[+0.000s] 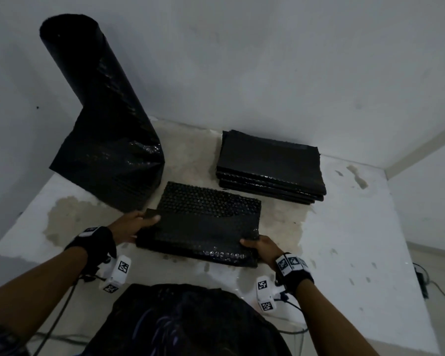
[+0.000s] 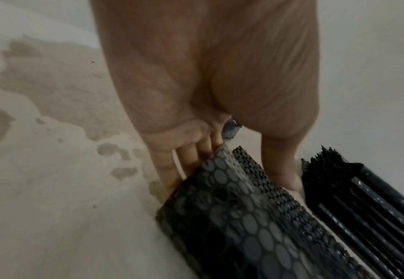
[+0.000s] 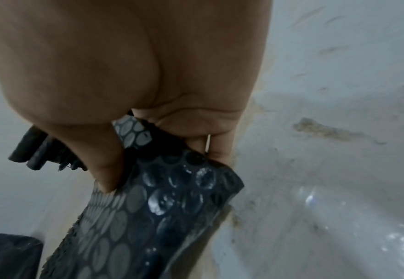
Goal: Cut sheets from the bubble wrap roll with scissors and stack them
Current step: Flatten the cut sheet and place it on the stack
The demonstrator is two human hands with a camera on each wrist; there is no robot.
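Black sheet (image 1: 203, 222) between both hands' fingers (image 2: 165, 166)

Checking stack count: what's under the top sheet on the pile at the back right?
Under the top sheet of the stack, edges of several more black bubble-wrap sheets show at its near side. Their exact count and the table beneath are hidden.
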